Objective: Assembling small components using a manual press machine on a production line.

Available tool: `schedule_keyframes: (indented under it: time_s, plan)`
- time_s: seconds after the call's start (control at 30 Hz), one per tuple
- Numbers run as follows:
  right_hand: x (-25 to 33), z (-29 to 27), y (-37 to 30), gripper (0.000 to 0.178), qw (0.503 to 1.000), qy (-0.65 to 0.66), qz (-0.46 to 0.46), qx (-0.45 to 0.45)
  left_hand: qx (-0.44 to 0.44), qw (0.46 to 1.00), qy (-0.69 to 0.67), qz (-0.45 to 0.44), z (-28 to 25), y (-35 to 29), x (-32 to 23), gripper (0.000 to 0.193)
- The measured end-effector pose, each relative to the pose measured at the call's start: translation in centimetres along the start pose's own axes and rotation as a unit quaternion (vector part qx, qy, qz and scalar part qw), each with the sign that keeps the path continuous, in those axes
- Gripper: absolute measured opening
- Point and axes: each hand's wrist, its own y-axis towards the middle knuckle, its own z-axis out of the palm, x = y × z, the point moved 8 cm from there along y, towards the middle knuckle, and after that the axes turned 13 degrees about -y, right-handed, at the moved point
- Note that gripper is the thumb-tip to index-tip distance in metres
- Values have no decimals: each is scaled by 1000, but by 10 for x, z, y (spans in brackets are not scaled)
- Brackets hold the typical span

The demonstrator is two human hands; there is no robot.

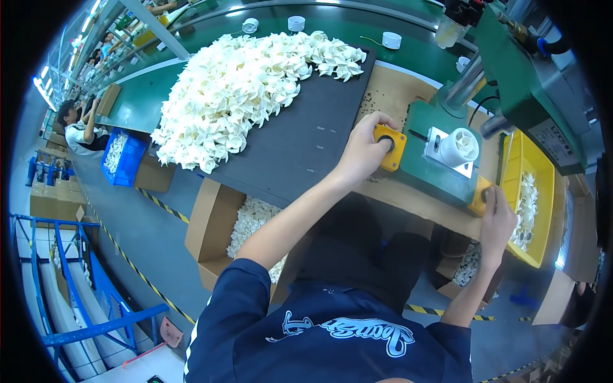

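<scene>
My left hand (365,152) is wrapped round a yellow button box (399,145), its thumb on the dark push button. On the right, my right hand (499,220) grips a second yellow button box (476,199), with the thumb at its button. Between the two hands, a white round plastic part with inner vanes (458,148) sits in a metal fixture (435,148) on the green machine base (421,175). Neither hand touches that part. The green press head (533,96) stands above and to the right of it.
White bladed plastic parts (236,89) are heaped on a black board (300,143) at left. A yellow bin (543,172) with white parts stands at right. Cardboard boxes (214,220) of parts sit below the bench. Several white round pieces (391,41) lie on the green conveyor behind.
</scene>
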Motion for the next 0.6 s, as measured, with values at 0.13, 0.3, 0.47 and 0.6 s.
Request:
schedule_keyframes:
  time_s: [0.13,0.3,0.47,0.6]
  plan:
    - [1,-7,-10,19,995,61,67,50,53,983,176,26,-24,23,-25,25]
    - [-3,-11,-36,22,983,162,88,-7,-183,654,669,300,-156,73,-106,26]
    - [-3,-1,2,31,974,170,125,78,-145,610,742,237,-187,95,-63,28]
    - [32,-21,55,33,899,420,127,21,-121,650,711,241,-172,86,-69,32]
